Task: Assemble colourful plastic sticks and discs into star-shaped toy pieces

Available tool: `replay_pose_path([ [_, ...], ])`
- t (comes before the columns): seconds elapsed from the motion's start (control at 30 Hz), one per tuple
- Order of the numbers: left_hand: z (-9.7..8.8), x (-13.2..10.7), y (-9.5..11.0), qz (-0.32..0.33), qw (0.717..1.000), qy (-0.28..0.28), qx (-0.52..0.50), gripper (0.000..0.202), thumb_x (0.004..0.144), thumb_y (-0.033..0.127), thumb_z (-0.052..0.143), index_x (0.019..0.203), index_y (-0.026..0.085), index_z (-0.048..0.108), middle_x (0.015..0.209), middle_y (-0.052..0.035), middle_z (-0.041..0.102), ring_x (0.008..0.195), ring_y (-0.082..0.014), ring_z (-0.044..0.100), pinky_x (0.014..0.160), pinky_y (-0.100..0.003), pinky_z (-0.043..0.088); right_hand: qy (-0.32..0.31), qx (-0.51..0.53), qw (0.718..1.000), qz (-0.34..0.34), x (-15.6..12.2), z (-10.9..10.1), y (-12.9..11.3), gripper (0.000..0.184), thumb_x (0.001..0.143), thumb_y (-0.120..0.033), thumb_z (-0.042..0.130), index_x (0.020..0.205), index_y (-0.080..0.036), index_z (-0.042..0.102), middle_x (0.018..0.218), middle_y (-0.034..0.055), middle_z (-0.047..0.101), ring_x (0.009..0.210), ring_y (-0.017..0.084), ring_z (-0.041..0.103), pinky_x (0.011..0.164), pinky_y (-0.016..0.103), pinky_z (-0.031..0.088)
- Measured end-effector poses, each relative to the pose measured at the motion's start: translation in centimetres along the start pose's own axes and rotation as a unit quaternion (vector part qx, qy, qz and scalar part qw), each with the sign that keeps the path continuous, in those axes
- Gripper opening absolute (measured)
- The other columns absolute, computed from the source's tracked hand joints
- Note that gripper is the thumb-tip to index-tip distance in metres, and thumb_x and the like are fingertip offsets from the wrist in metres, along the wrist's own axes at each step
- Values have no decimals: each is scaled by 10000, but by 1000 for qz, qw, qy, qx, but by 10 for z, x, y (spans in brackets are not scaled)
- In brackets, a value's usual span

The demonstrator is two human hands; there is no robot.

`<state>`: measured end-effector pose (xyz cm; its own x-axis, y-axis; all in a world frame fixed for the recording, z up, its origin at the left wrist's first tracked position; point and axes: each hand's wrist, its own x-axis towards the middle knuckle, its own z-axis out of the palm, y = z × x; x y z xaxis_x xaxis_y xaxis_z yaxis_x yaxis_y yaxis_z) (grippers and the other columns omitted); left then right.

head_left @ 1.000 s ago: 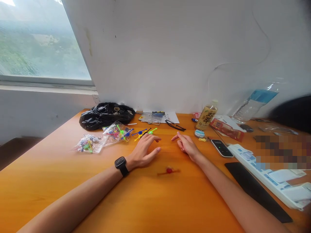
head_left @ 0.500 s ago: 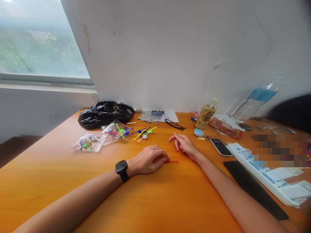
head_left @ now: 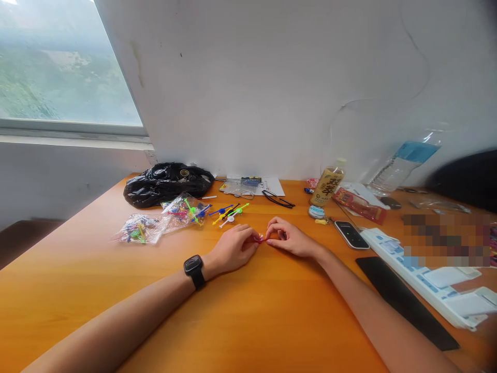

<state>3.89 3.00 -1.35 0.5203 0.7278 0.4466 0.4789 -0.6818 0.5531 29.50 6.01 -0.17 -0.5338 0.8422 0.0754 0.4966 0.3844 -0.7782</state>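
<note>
Between my hands, low over the wooden table, is a small red plastic arrow spinner [head_left: 261,239], partly covered by fingers. My left hand [head_left: 235,248], with a black watch on its wrist, pinches the spinner's round middle. The thumb and index finger of my right hand [head_left: 293,238] are closed on its right end. Beyond my left hand lie several loose arrow spinners [head_left: 230,213] in blue, yellow, black, green and white. Clear plastic bags [head_left: 142,229] with more coloured spinners rest to their left.
A black plastic bag [head_left: 165,184] sits at the back left. Glasses [head_left: 278,199] lie near the wall. On the right are a yellow-labelled bottle [head_left: 328,184], a phone [head_left: 351,234], a white power strip [head_left: 419,282] and a dark flat strip [head_left: 404,300]. The wooden table [head_left: 248,321] extends towards me.
My right hand has come down and left, and now pinches the spinner's right end. My left hand has raised the spinner slightly away from me.
</note>
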Motion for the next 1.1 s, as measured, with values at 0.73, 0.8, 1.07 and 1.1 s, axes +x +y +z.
replay_pose_path([
  [0.73, -8, 1, 9, 29, 998, 22, 42, 144, 974, 374, 657, 964, 245, 719, 919, -60, 734, 861, -225, 644, 823, -383, 506, -49, 209, 972, 94, 3, 15, -20, 436, 897, -595, 677, 788, -177, 738, 757, 39, 668, 704, 161, 547, 652, 274, 414],
  [0.8, -5, 2, 6, 19, 997, 15, 68, 158, 987, 338, 632, 907, 241, 727, 858, -53, 729, 824, -221, 634, 787, -378, 496, -7, 198, 974, 111, 4, 19, -21, 438, 884, -607, 689, 837, -174, 729, 713, 14, 621, 625, 128, 478, 562, 252, 337],
  [1.07, -5, 4, -2, -15, 998, -2, 59, 154, 978, 340, 669, 913, 250, 776, 931, -47, 748, 877, -227, 644, 833, -391, 498, 35, 193, 969, 150, 5, 21, -20, 447, 859, -608, 712, 1015, -191, 670, 609, -57, 549, 448, 76, 352, 431, 227, 236],
  [1.1, -5, 5, -2, -22, 998, 0, 53, 159, 971, 352, 680, 899, 252, 780, 963, -52, 747, 894, -230, 648, 848, -394, 502, 37, 195, 968, 153, 5, 21, -19, 445, 861, -609, 708, 1018, -195, 666, 607, -58, 555, 439, 75, 358, 425, 224, 240],
])
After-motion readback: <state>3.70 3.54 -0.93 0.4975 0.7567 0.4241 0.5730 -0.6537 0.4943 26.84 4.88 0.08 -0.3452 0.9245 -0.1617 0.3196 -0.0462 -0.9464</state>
